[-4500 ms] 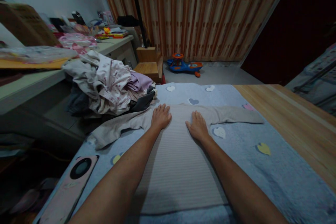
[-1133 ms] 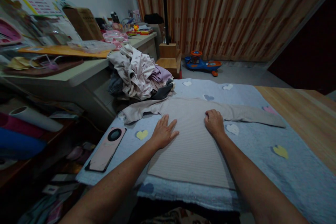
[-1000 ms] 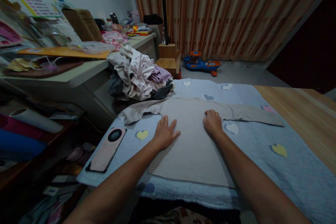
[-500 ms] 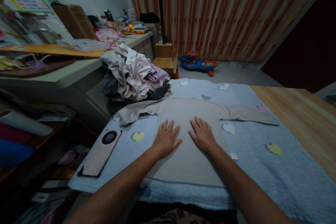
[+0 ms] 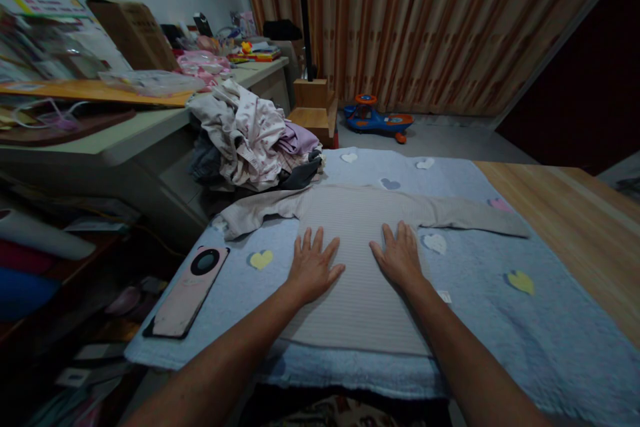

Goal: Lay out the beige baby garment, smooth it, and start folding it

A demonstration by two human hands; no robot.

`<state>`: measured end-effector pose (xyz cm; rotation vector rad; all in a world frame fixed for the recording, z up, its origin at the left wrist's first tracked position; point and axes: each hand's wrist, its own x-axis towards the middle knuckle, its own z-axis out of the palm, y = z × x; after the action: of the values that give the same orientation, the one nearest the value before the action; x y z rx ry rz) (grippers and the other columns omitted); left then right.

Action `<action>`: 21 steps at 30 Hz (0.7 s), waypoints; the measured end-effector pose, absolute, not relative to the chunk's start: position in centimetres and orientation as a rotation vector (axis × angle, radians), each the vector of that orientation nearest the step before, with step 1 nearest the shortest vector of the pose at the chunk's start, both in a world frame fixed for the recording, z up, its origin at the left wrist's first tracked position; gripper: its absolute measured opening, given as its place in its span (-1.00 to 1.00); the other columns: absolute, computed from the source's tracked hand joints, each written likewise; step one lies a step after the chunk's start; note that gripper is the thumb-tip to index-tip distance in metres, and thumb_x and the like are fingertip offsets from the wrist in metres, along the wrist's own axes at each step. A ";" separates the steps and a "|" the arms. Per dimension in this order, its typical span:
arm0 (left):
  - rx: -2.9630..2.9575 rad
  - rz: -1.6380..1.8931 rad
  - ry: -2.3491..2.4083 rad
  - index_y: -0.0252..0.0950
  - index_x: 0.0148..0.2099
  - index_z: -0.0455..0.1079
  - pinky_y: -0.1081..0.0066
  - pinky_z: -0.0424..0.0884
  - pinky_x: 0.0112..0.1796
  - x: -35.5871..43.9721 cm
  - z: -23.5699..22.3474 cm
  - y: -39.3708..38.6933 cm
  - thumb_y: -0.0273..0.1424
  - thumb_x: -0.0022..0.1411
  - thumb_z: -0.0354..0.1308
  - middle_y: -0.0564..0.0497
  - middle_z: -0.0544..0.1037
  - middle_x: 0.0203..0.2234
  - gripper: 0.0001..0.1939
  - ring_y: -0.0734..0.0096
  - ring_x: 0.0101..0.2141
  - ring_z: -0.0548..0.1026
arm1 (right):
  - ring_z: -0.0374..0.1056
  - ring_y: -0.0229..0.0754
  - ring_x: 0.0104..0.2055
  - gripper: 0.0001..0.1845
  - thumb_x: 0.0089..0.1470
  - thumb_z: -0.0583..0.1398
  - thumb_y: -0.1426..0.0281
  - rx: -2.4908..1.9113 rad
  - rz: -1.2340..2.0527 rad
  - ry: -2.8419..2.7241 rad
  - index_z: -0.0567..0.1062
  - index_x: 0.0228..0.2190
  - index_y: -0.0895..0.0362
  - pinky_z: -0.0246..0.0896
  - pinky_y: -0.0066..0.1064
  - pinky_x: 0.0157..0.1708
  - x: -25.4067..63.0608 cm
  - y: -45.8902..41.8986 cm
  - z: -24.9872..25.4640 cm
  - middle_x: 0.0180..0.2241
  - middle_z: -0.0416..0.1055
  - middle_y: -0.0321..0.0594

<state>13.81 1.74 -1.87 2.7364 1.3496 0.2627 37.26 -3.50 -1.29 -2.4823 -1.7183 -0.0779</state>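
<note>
Where your left hand [image 5: 315,268] lies: open wide, fingers spread, palm flat on the ribbed beige long-sleeved top [image 5: 357,323], holding nothing.
Where your right hand [image 5: 399,257] lies: also open and spread, pressing flat on the same top near its right edge, gripping nothing.
Top's position: at 12 o'clock, spread flat, sleeves stretched out to 10 and 2 o'clock.
Change since the last frame: your right hand has slid outward toward the top's edge; your left hand sits about where it was.
Left side: light-blue heart-patterned blanket [image 5: 480,353] shows past the top, then a pink-cased phone [image 5: 186,300] at 10 o'clock, well apart from your left hand.
Right side: blanket runs on to a wooden surface [image 5: 575,227] at 2 o'clock.
Far edge: heap of clothes [image 5: 250,140] at 11 o'clock, just beyond the left sleeve.
</note>
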 end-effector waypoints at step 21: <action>2.896 0.306 1.047 -0.12 0.32 0.21 -0.06 0.04 0.26 13.2 -1.3 1.4 -0.14 0.40 -0.05 -0.09 0.13 0.37 -0.49 0.06 0.35 0.03 | 0.10 0.08 0.27 -0.59 0.24 0.05 0.34 -2.060 -0.146 -1.969 0.43 0.06 0.20 -0.02 -0.06 0.25 37.7 -5.4 -2.2 0.20 0.26 0.09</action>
<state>13.21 1.43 -1.25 2.8961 1.0468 0.3059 37.68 -5.44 -2.22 -2.0598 -1.9695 -0.1458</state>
